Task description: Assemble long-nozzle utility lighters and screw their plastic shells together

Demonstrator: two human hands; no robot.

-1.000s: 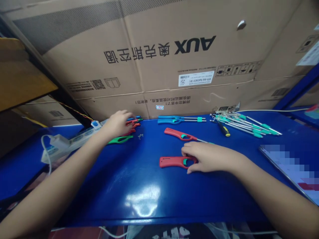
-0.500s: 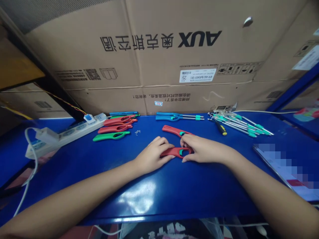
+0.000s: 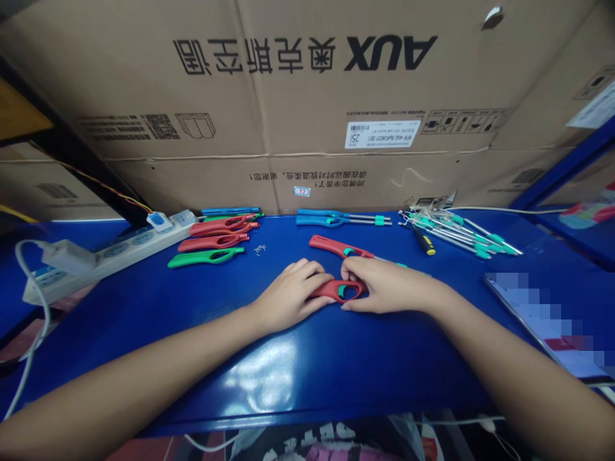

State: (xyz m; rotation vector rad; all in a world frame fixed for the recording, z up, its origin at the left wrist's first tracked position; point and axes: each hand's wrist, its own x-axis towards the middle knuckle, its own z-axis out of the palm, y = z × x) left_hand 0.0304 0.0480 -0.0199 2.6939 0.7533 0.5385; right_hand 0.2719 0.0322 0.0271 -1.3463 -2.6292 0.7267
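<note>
A red long-necked lighter handle (image 3: 342, 291) with a green trigger lies level between my hands over the table. My left hand (image 3: 291, 291) is closed round its left end, thumb below and fingers above. With thumb and fingers, my right hand (image 3: 384, 285) pinches its right end, past the trigger opening; that end is hidden. Just beyond sits another red lighter (image 3: 331, 245) with a metal tube, partly covered by my right hand. Two blue lighters (image 3: 319, 220) with metal tubes and green tips lie farther back.
Red and green handle shells (image 3: 206, 257) lie at the left, near some tiny screws (image 3: 259, 250) and a white power strip (image 3: 125, 250). Metal tubes with green tips (image 3: 451, 234) and a screwdriver (image 3: 425, 243) lie at the right. A tablet (image 3: 542, 326) sits at the right edge; a cardboard box (image 3: 298, 134) stands behind.
The view has shifted slightly. Both hands still hold the red lighter handle, and more of the red lighter behind them, including its green tip, now shows.
</note>
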